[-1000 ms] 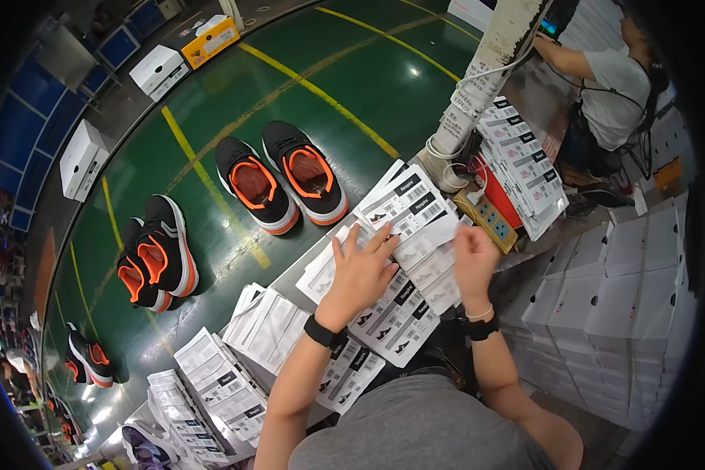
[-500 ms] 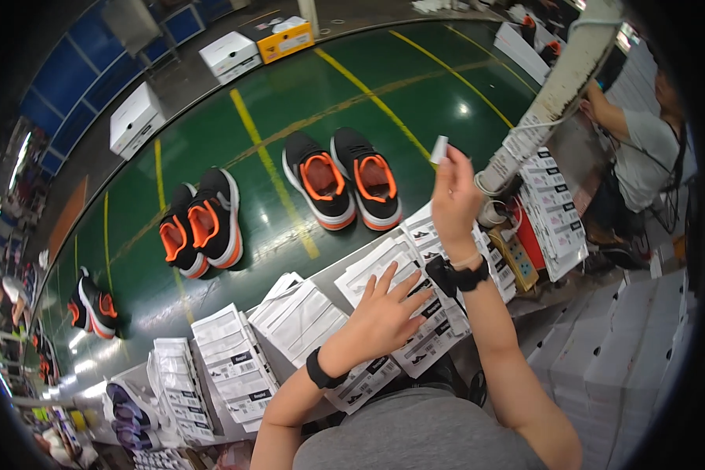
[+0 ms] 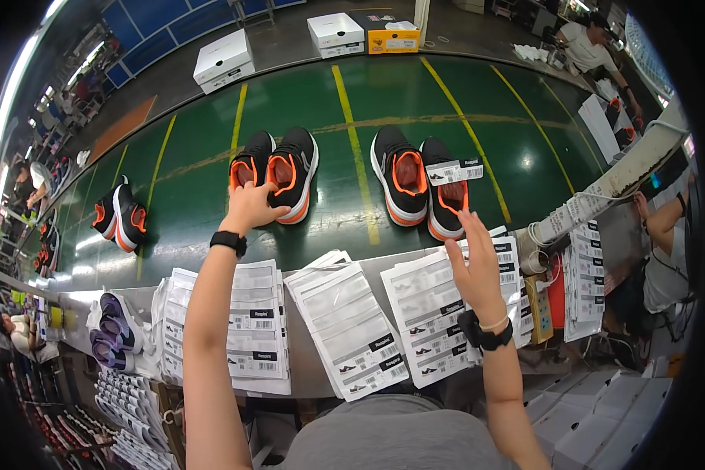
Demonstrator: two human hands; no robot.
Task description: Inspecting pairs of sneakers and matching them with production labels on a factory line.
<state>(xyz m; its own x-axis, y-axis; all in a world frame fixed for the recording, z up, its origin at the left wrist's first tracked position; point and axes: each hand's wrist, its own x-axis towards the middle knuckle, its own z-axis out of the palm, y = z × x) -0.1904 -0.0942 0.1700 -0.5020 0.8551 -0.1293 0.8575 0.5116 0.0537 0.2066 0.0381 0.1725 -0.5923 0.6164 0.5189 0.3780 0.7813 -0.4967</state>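
Two pairs of black sneakers with orange linings stand in front of me on the green belt. My left hand is at the heel of the left sneaker in the nearer-left pair, fingers hooked over its collar. Its thumb reaches toward the neighbouring sneaker. A white-and-black label lies across the opening of the right sneaker in the other pair. Just below that shoe's heel, my right hand is open with nothing in it, its fingers extended.
Stacks of label sheets line the metal ledge. Purple shoes sit left of them. More sneakers stand farther left. White boxes and a yellow box are beyond the belt. A pale post leans at right, near another person.
The view has swung left. The label has gone from my right hand onto the right pair's sneaker. My left hand has moved from the label sheets to the left pair.
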